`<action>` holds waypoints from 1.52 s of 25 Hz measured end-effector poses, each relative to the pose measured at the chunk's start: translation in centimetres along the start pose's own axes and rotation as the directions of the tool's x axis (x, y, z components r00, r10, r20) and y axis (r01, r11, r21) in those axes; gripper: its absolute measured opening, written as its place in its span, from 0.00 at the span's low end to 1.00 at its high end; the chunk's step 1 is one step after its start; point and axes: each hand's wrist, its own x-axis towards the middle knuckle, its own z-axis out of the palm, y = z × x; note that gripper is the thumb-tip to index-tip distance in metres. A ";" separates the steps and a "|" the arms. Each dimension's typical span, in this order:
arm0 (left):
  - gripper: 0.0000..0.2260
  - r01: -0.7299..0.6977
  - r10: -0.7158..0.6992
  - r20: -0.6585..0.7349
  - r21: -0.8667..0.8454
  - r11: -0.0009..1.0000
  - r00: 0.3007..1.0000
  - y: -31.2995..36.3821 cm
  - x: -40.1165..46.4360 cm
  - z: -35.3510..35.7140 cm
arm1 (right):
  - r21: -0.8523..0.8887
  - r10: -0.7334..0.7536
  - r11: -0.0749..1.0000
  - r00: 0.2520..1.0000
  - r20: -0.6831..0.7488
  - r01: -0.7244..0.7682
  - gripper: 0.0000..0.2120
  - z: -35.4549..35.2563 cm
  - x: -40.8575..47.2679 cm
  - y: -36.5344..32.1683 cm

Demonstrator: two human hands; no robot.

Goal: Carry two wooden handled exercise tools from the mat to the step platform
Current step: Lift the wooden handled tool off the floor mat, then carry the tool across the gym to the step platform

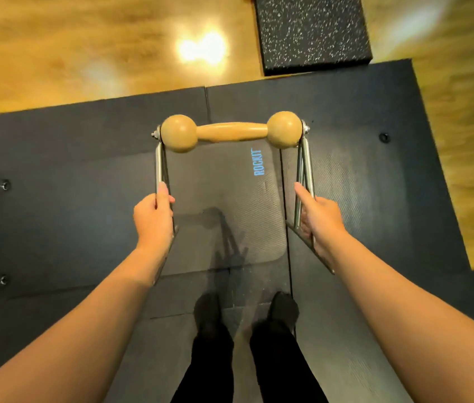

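hands (154, 212) grip steel legs of wooden-handled tool (231, 131).

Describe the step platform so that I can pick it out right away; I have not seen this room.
Start from the big dark mat underfoot and look past its far edge onto the wooden floor. The step platform sits there, up and right of the wooden handled tool that both hands hold. It is a thick black block flecked with white, unlike the plain dark mats.
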 end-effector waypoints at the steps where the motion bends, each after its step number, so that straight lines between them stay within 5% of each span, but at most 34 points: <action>1: 0.21 -0.051 0.051 -0.022 -0.007 0.999 0.998 2.6 -0.6 -0.6 | 0.014 -0.026 1.000 1.000 0.016 0.026 0.27 -0.3 -1.3 -2.5; 13: 0.21 -0.438 0.433 -0.069 -0.195 0.878 0.899 39.3 -7.3 -10.5 | 0.118 -0.487 0.866 0.873 -0.020 0.486 0.27 -2.3 -19.3 -32.3; 22: 0.22 -0.706 0.708 -0.183 -0.415 0.574 0.683 66.3 -18.3 -19.9 | 0.249 -0.821 0.541 0.569 -0.053 0.803 0.25 -8.0 -42.0 -56.7; 32: 0.22 -0.768 0.830 -0.209 -0.541 0.343 0.518 78.0 -29.7 -26.6 | 0.255 -0.913 0.358 0.394 -0.109 0.898 0.26 -13.0 -56.1 -64.6; 38: 0.23 -0.794 0.832 -0.239 -0.510 0.331 0.501 79.9 -31.9 -25.1 | 0.243 -0.933 0.304 0.340 -0.122 0.921 0.26 -15.9 -57.5 -66.6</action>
